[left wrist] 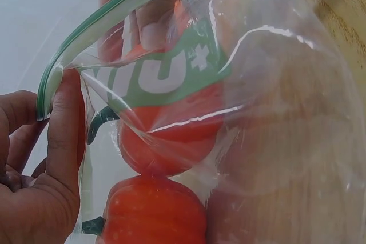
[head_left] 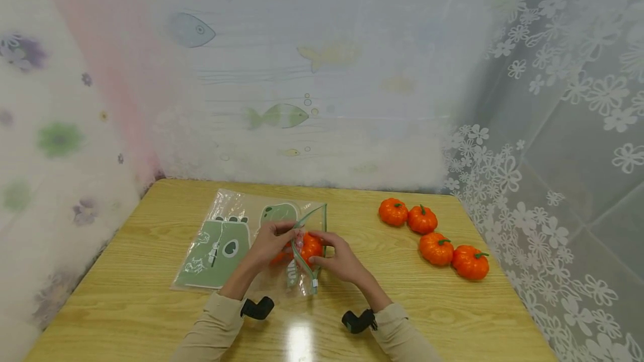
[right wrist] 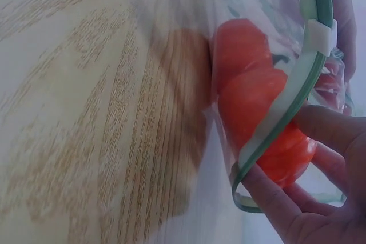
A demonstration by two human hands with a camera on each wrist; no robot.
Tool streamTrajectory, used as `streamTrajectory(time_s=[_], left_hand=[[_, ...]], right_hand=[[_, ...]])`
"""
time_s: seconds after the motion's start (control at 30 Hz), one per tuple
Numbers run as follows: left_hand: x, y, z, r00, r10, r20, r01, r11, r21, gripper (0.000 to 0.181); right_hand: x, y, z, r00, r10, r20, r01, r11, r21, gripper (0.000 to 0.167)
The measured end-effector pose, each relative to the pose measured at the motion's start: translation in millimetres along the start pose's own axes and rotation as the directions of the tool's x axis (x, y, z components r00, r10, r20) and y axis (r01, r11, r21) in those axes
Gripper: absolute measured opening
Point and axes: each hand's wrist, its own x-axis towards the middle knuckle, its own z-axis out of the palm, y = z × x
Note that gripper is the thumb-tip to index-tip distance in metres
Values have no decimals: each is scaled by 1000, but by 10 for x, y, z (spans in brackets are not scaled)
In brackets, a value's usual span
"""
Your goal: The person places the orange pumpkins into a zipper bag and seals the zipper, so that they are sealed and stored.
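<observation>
A clear zip bag with green print (head_left: 216,256) lies on its side, its green-edged mouth spread toward the right. My left hand (head_left: 266,246) pinches the mouth's rim; in the left wrist view its fingers (left wrist: 64,135) hold the green strip (left wrist: 86,30). At the opening, my right hand (head_left: 342,258) grips an orange pumpkin (head_left: 312,247) between thumb and fingers, the pumpkin partly within the mouth. Behind the film, more orange pumpkins (left wrist: 154,212) show with dark green stems. A white slider (right wrist: 321,37) sits on the zip strip beside the right hand (right wrist: 329,198).
Several orange pumpkins (head_left: 436,248) stand in a slanting row on the right side of the wooden table (head_left: 151,317). Patterned curtains or sheets (head_left: 382,144) hang behind the table and at both sides. A black strap-on device sits on each wrist.
</observation>
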Motion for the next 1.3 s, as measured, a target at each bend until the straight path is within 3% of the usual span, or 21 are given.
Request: streamTrajectory(time_s=[0.4,0.57,0.7,1.0,1.3], left_hand=[[-11,23,-10,999,0,-49,3,998,56,32],[-15,13,-51,1000,-14,-28,14,1000,12,33],[-18,15,-78,1000,-20,-6,20,1000,-24,33],[-20,6,-81,999,-38,-18,37,999,-27,33],[-10,-16,-101,1000,-31,1,31,997,-74,32]], right_hand=[[77,14,33,999,29,36,-30,999,32,56],[72,-11,28,995,56,88,-64,995,82,55],[84,-3,60,996,45,75,-51,996,68,54],[142,-1,132,998,31,54,-31,999,17,54],[168,-11,118,991,10,133,-17,998,52,54]])
